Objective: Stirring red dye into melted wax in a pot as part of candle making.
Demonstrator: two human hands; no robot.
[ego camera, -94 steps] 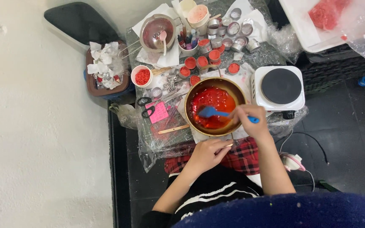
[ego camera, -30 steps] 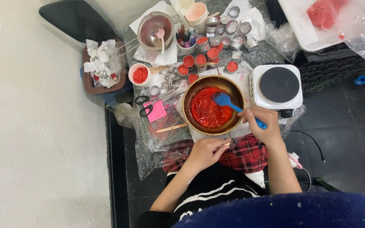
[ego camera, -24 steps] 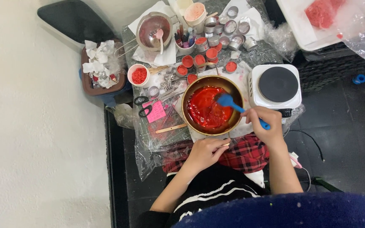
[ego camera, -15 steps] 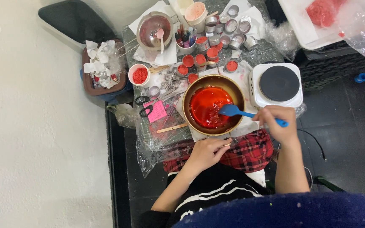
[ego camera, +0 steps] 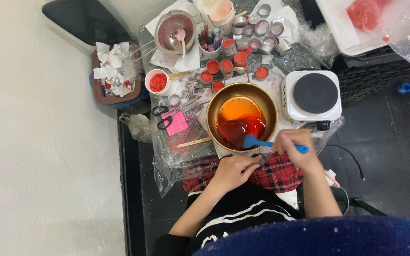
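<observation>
Head view: the pot [ego camera: 242, 118] sits just left of the hotplate [ego camera: 312, 96]. Right hand [ego camera: 296, 150], clamped on the blue spatula [ego camera: 271, 143], has dragged the red stuff toward the near rim, baring orange bottom. Left hand [ego camera: 233, 169] probably grips the pot's near edge.

Your work surface was a small table [ego camera: 167, 156] draped in clear plastic sheet. On it stood a brass-coloured pot [ego camera: 241, 117], a white hotplate [ego camera: 312, 95], red-filled tins [ego camera: 224, 66], scissors [ego camera: 164, 116], a pink note [ego camera: 177, 124] and a wooden stick [ego camera: 193, 142].
</observation>
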